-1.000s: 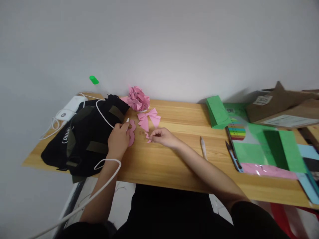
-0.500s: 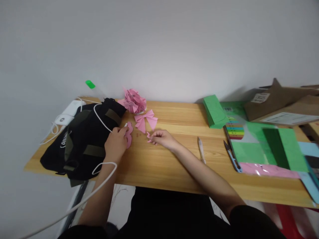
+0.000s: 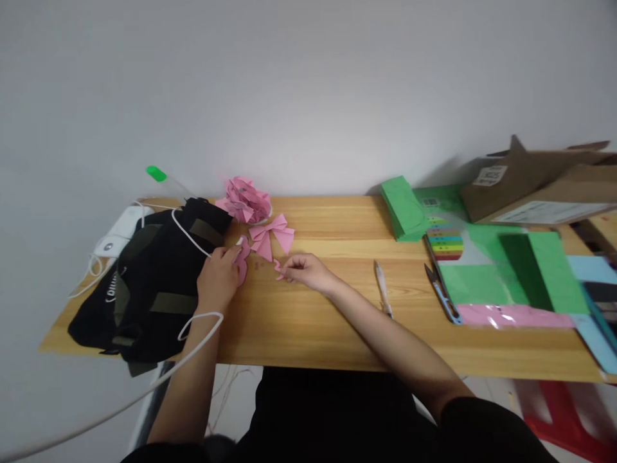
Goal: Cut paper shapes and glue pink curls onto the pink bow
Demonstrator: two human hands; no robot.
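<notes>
My left hand rests on the wooden table beside a black bag, fingers closed on a curvy pink paper cut-out. My right hand lies a little to the right, its fingertips pinching a small pink paper scrap. Just behind both hands lies a folded pink paper bow. Farther back, by the wall, sits a crumpled heap of pink paper.
A white pen and small snips lie to the right. Beyond them are green and pink paper sheets, a green paper stack and cardboard boxes. White cables cross the bag.
Both hands have stayed on their pink pieces with only slight finger shifts. The whole view has slid a little left and down as my head moved.
</notes>
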